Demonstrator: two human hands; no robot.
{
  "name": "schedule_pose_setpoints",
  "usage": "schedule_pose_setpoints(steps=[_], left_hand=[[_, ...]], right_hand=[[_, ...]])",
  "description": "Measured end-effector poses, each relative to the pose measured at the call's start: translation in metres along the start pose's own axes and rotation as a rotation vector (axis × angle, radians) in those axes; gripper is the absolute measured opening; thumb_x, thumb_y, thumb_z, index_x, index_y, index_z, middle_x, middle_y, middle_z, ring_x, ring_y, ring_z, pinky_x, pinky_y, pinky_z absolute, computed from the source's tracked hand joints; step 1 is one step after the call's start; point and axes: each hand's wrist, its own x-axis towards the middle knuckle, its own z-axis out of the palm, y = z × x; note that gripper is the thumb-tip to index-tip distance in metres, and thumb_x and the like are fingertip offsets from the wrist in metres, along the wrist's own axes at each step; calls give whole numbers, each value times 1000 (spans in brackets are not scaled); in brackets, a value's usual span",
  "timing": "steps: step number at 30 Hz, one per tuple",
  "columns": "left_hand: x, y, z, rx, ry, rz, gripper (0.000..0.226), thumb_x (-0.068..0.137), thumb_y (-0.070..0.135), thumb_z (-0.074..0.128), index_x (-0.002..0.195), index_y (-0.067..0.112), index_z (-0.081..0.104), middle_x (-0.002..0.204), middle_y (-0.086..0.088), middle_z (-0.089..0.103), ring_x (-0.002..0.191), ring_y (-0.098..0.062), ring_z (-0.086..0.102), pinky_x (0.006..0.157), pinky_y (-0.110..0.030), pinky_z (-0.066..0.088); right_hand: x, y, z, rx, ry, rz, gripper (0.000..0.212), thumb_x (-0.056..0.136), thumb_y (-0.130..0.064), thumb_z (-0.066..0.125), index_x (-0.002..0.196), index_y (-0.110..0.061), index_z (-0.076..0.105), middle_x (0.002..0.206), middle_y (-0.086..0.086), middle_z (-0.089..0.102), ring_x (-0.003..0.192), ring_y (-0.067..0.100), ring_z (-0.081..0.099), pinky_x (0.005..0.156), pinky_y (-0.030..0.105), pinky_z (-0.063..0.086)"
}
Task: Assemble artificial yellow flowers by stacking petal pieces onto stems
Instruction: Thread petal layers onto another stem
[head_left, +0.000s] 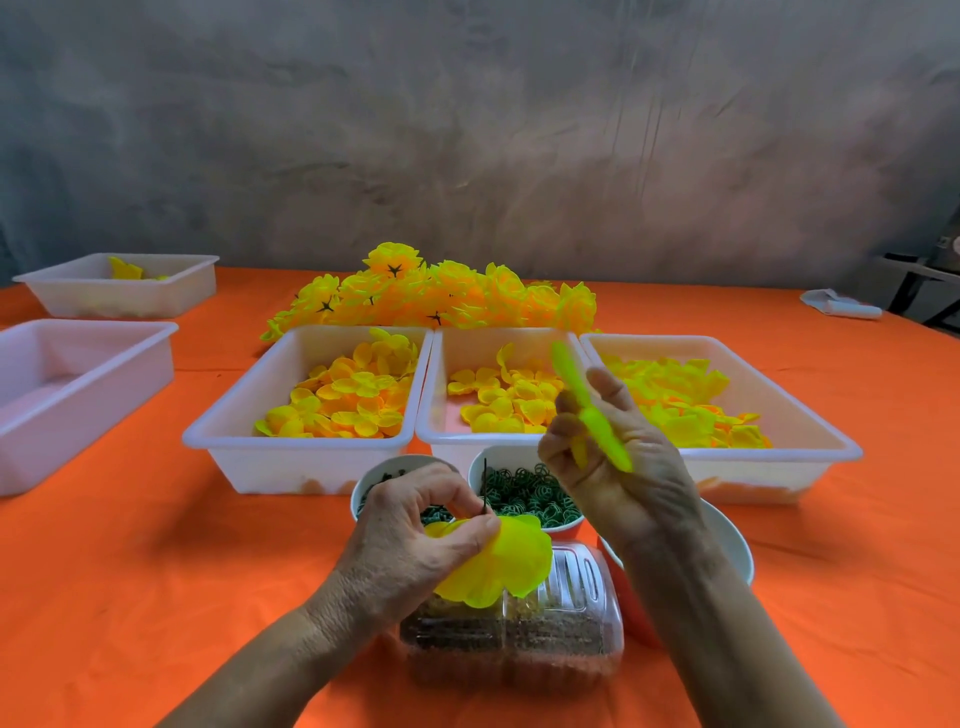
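Petal piece (592, 410) pinched in right hand (613, 457), raised for threading; stem (485, 486) with petals (498, 561) gripped upright by left hand (415, 535).

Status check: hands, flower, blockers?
Left hand pinches stem with yellow petal piece on it. Right hand holds second petal piece, raised. Nothing between them.

A mottled grey wall (467, 130) is filling the whole twelve o'clock side behind the desk (130, 545), which is wearing an orange cloth. At two o'clock a crumpled white cloth (839, 305) is lying near the desk's edge, beside a dark metal frame (919, 280).
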Motion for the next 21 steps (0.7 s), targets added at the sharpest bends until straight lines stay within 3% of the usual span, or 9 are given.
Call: schedule_pose_setpoints(steps=[1,4,7,9,11,13,16,18,21], left_hand=[[1,-1,0,-5,13,-1,10,69,27,73,64,21,66,72,4,65,77,-14,61,76,-30,48],[2,-5,1,3,23,25,10,69,26,73,64,22,65,72,4,65,77,-14,61,76,-30,47],[1,-6,1,-22,20,13,11,68,30,73,64,23,65,72,2,64,76,-12,61,76,-27,47],[1,-7,2,-46,6,8,24,66,40,71,70,16,70,78,-2,67,81,-17,62,78,-31,49],[1,-8,2,-84,-1,-12,44,65,46,69,81,5,73,88,-11,69,89,-25,63,83,-42,51],[-1,-8,1,-125,-3,-46,41,65,46,70,84,10,75,89,-7,70,88,-25,65,81,-46,52],[-2,-4,1,-148,-1,-49,21,64,44,72,85,39,74,89,15,70,84,-5,66,73,-23,53],[-3,-2,1,-140,0,-45,23,64,38,75,84,48,72,90,24,70,83,5,65,70,-11,48],[-3,-2,-1,-151,-9,-72,27,66,27,76,81,49,72,88,25,70,80,7,65,67,-11,49]], right_hand=[[-4,0,-2,-73,4,-24,20,76,1,66,82,-16,56,59,7,62,41,14,56,39,22,47],[-18,-6,0,-296,-29,-38,21,90,0,47,84,-15,61,62,3,68,49,13,64,45,23,51],[-30,-8,9,-461,-154,-60,12,70,-6,63,77,-13,71,71,3,72,60,13,67,53,22,54],[-37,-7,15,-589,-180,-72,19,54,-15,70,73,-16,76,73,2,72,63,11,67,55,20,53],[-41,-5,16,-671,-187,-68,24,50,-18,73,73,-22,77,73,1,73,64,11,67,55,19,52],[-43,-2,17,-687,-203,-67,24,49,-16,74,72,-21,77,73,1,73,63,13,68,53,20,52],[-46,1,18,-694,-202,-43,24,48,-14,75,71,-18,77,72,4,72,62,14,67,52,20,51],[-47,3,18,-723,-193,-29,24,48,-14,75,71,-18,76,72,4,72,61,14,66,52,20,50],[-46,4,19,-749,-174,0,22,49,-14,75,71,-17,76,72,6,73,59,14,66,49,19,49]])
